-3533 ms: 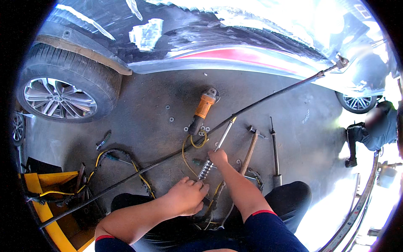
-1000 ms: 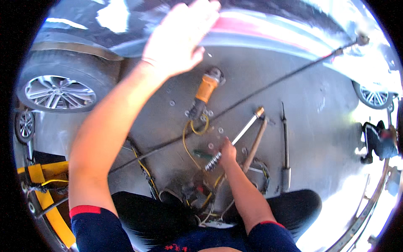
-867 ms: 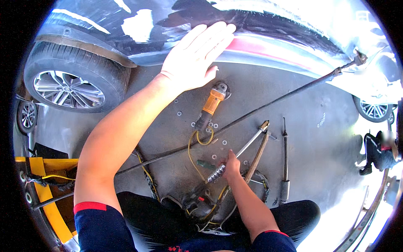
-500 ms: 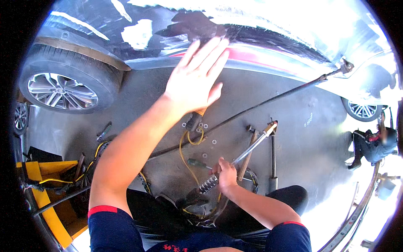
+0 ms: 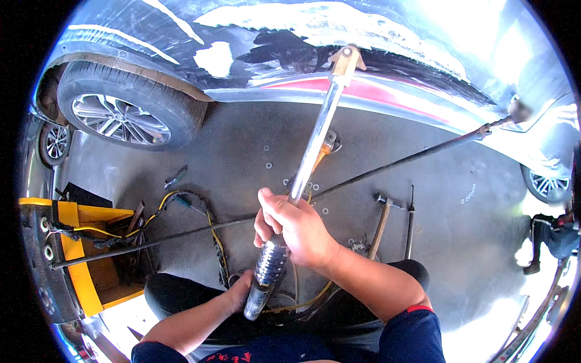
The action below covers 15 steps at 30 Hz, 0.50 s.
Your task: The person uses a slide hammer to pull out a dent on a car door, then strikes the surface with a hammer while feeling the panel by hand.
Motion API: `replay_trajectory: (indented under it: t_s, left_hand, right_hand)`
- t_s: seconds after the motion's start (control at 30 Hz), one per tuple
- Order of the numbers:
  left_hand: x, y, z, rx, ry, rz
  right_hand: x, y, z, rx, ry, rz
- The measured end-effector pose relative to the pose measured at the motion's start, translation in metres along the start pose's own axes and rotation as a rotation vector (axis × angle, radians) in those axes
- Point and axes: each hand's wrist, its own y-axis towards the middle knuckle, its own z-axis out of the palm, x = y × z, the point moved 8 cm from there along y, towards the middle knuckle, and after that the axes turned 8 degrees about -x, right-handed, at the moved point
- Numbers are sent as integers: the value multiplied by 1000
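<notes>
A slide-hammer dent puller (image 5: 318, 136) with a long chrome rod, ribbed metal grip and brass-coloured hooked head slants up to the car's side panel (image 5: 254, 18). Its head overlaps the dark, scraped patch above the red sill strip; whether it touches the metal I cannot tell. My right hand (image 5: 302, 230) is closed around the rod just above the ribbed section. Low down, my left hand (image 5: 241, 290) is beside the lower end of the grip, its fingers mostly hidden. Behind the rod, an orange-handled power tool (image 5: 327, 148) lies on the floor.
A long dark bar (image 5: 399, 160) crosses from the yellow metal frame (image 5: 72, 260) to the car's right side. A hammer (image 5: 381, 224), a yellow-black cable (image 5: 212, 230) and small washers lie on the floor. A car wheel (image 5: 121, 118) stands at left; another person (image 5: 551, 236) crouches far right.
The dent puller has swung up and left to the panel with my right hand. My left hand has dropped from the panel to beside the grip. The view has shifted slightly.
</notes>
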Motion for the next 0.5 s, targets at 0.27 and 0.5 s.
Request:
replay_trajectory:
  t_s: [0.27, 0.5]
  left_hand:
    - [44, 30, 27, 245, -218, -148]
    - [38, 34, 32, 387, -199, -134]
  right_hand:
    - [-1, 0, -1, -30, -163, -8]
    - [13, -2, 2, -45, -215, -41]
